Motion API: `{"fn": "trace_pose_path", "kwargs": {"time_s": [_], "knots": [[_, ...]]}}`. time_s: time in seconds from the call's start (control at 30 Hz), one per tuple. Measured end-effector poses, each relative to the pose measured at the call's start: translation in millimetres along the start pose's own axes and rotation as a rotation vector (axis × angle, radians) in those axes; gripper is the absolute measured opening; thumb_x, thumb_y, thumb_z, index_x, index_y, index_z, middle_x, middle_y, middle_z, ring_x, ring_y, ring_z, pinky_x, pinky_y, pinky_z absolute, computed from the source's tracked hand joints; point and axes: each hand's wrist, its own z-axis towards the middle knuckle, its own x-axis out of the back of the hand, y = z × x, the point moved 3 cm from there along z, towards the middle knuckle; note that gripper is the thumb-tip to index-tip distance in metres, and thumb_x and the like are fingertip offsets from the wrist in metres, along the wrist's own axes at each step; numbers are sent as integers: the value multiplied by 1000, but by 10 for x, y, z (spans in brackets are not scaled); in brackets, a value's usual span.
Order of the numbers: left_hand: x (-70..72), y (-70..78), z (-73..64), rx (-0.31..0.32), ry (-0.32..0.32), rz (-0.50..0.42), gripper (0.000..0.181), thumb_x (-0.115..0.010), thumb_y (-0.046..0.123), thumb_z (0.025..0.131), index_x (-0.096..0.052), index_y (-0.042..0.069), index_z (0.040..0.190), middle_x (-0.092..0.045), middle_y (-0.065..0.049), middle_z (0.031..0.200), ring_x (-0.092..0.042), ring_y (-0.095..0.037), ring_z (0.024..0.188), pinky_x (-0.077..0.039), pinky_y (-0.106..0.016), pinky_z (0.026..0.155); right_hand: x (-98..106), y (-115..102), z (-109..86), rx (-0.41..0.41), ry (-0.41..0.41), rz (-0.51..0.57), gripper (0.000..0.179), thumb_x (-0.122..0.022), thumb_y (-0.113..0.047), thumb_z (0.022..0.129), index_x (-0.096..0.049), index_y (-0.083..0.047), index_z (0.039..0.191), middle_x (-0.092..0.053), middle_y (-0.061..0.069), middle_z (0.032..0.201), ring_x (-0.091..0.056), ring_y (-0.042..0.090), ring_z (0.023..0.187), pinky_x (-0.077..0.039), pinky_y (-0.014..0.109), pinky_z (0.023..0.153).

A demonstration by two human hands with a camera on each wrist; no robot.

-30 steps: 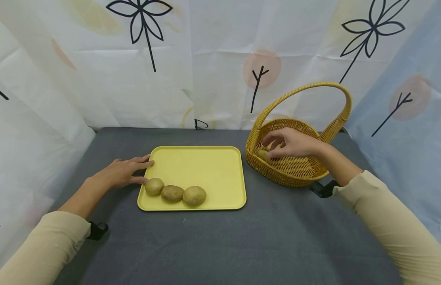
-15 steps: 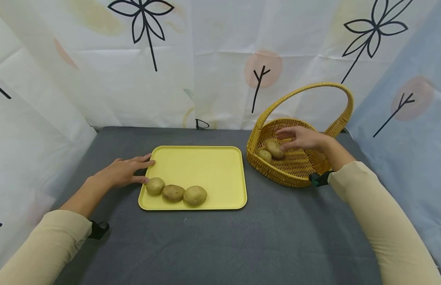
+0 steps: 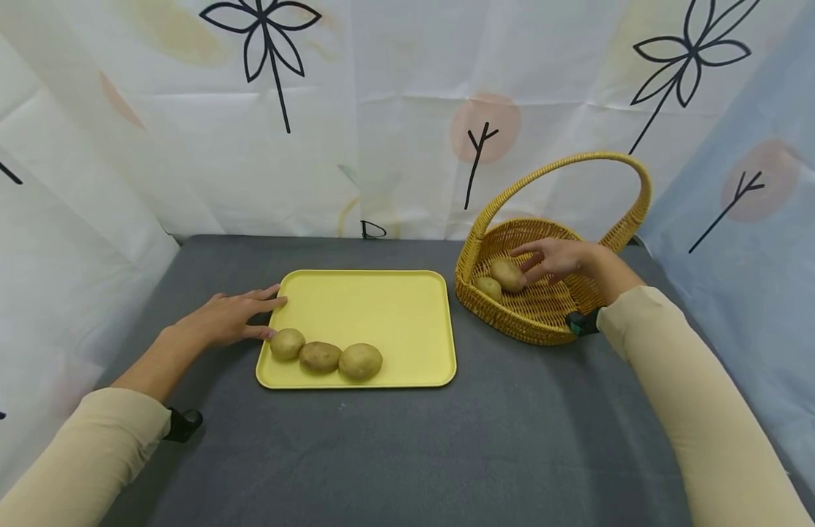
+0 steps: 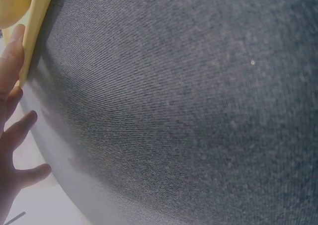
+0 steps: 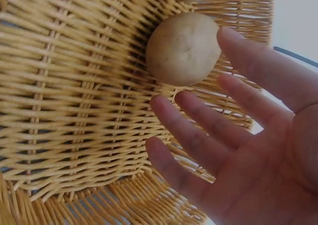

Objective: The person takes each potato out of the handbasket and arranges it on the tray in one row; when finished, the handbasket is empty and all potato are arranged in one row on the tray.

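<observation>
My right hand [image 3: 562, 258] reaches into the yellow wicker basket [image 3: 512, 322], its fingers extended and spread. In the right wrist view the thumb tip lies right at the side of the nearer potato [image 5: 184, 48], and the other fingers stretch over the weave, holding nothing. Beside that potato sits a smaller-looking potato [image 3: 489, 288]. At the left side of the yellow tray [image 3: 394, 315], my left hand [image 3: 225, 318] rests with straight, spread fingers on its rim. Its thumb meets the leftmost potato [image 3: 287, 344], which lines up with a middle potato [image 3: 320, 357] and a right potato [image 3: 360, 362].
The basket's tall arched handle [image 3: 552, 172] rises above the right hand. A dark grey cloth [image 3: 407, 454] covers the table. Patterned white curtains [image 3: 394, 146] enclose the back and sides.
Over the last second my right hand has drawn back to the right from the potatoes, uncovering the second potato lying in the basket. My left hand and the tray have stayed put.
</observation>
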Motion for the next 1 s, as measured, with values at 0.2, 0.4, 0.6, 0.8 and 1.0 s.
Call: {"fn": "trace_pose_path", "kwargs": {"time_s": [0.2, 0.4, 0.6, 0.8, 1.0], "knots": [[-3, 5, 3, -1, 3, -1, 80, -60, 57, 92, -39, 9, 154, -23, -20, 162, -31, -46, 142, -19, -77, 102, -12, 25, 43, -3, -37, 2, 76, -61, -17, 100, -16, 2, 158, -30, 37, 151, -38, 50, 136, -40, 62, 103], [8, 21, 5, 1, 1, 1, 80, -60, 56, 93, -39, 9, 154, -23, -20, 162, -32, -46, 142, -20, -77, 102, -31, 29, 116, -18, -50, 18, 76, -59, -10, 100, -11, 3, 158, -27, 41, 150, -50, 44, 127, -46, 55, 99], [9, 21, 5, 7, 0, -3, 80, -61, 55, 93, -39, 9, 154, -22, -20, 162, -30, -47, 142, -18, -77, 102, -43, -44, 183, -19, -53, 2, 78, -62, -6, 99, -12, -2, 159, -31, 41, 146, -52, 43, 124, -49, 51, 96], [-6, 13, 7, 11, -1, -3, 79, -60, 56, 93, -39, 10, 154, -22, -20, 162, -29, -47, 143, -17, -78, 102, -47, -72, 208, -16, -57, -37, 78, -63, -6, 98, -16, -3, 159, -26, 41, 149, -38, 49, 135, -47, 52, 98], [-5, 21, 11, 8, 1, 0, 79, -60, 55, 93, -39, 9, 154, -22, -20, 162, -30, -47, 142, -18, -78, 102, -53, -76, 231, 7, -17, -85, 77, -70, -10, 94, -25, -1, 156, -33, 36, 146, -47, 43, 127, -50, 46, 92]]}}
